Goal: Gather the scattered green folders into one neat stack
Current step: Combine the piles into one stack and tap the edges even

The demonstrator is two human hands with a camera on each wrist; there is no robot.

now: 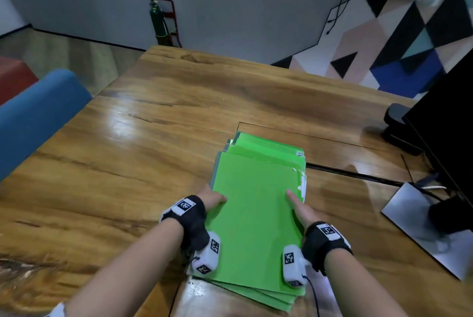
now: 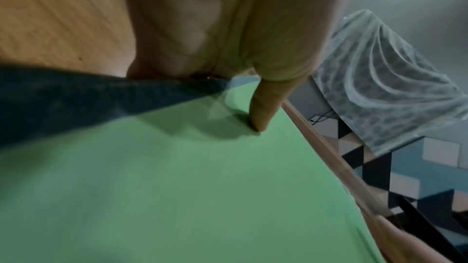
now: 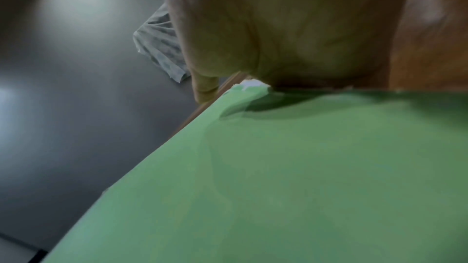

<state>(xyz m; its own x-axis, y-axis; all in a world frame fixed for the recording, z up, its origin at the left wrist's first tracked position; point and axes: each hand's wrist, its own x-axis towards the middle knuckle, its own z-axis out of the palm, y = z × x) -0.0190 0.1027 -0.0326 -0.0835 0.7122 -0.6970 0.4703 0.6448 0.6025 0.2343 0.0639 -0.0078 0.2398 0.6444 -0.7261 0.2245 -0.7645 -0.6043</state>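
Note:
Several green folders (image 1: 256, 217) lie in a loose, fanned stack on the wooden table (image 1: 153, 137), with edges offset at the far and near ends. My left hand (image 1: 213, 197) grips the stack's left edge. In the left wrist view its thumb (image 2: 264, 111) presses on the top folder (image 2: 177, 187) while the fingers go under the edge, out of sight. My right hand (image 1: 298, 205) holds the right edge the same way, thumb on top. In the right wrist view the palm (image 3: 278, 37) sits over the green cover (image 3: 303, 167), and the fingers are hidden below it.
A blue chair (image 1: 35, 117) stands at the table's left side. At the right are a black monitor (image 1: 448, 124), its silver base plate (image 1: 422, 224) with cables, and a dark device (image 1: 396, 124). A cable slot (image 1: 345, 172) runs just beyond the stack.

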